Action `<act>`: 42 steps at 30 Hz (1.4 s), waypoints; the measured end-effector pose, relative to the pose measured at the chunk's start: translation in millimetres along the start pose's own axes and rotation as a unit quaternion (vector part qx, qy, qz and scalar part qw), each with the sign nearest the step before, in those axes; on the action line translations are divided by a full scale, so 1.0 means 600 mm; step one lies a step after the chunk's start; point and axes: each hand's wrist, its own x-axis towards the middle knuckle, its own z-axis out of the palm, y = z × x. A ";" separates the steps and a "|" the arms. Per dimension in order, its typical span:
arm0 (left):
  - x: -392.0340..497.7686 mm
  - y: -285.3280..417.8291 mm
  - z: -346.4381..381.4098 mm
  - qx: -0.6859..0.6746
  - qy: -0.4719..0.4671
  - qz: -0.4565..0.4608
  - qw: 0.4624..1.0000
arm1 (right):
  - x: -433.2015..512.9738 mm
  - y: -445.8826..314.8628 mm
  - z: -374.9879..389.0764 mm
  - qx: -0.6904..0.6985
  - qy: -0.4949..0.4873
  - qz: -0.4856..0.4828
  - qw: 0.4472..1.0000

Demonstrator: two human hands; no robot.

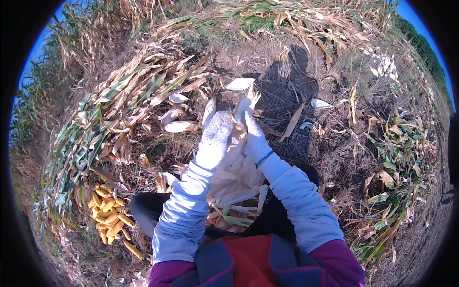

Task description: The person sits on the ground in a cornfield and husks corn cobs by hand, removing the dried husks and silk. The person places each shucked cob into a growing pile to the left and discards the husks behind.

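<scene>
My left hand (218, 132), in a white knit glove, is curled around an ear of corn in dry husk (238, 135). Opposite it, my right hand (255, 135), gloved the same way with a blue band at the wrist, grips the husk from the right side. The gloves hide much of the ear, and no kernels show on it. Stripped pale husks (238, 179) lie heaped between my bent legs, under both wrists. Beyond my fingers, an unhusked ear (240, 84) rests on the ground.
Husked yellow corn cobs (109, 215) are piled by my left knee. Cut corn stalks (122, 93) curve along the left, with more stalks (389, 179) at right. Single husk-covered ears (181, 126) (321, 104) lie nearby. Farther right is a pale heap of ears (386, 67).
</scene>
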 end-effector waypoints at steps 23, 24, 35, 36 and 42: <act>-0.044 -0.015 -0.076 -0.403 -0.083 -0.422 0.808 | 0.025 0.004 -0.060 -0.008 -0.038 -0.081 0.996; -0.008 -0.012 -0.073 -0.373 -0.068 -0.404 0.832 | 0.015 0.005 -0.049 0.005 -0.078 -0.065 0.995; 0.112 0.021 -0.058 -0.215 -0.063 -0.348 0.911 | -0.034 -0.015 -0.001 -0.425 -0.059 -0.254 0.867; 0.113 0.021 -0.055 -0.194 -0.051 -0.322 0.925 | -0.032 -0.014 -0.004 -0.425 -0.068 -0.275 0.860; 0.105 0.021 -0.036 -0.196 -0.003 -0.331 0.923 | -0.034 -0.016 -0.004 -0.462 -0.036 -0.292 0.837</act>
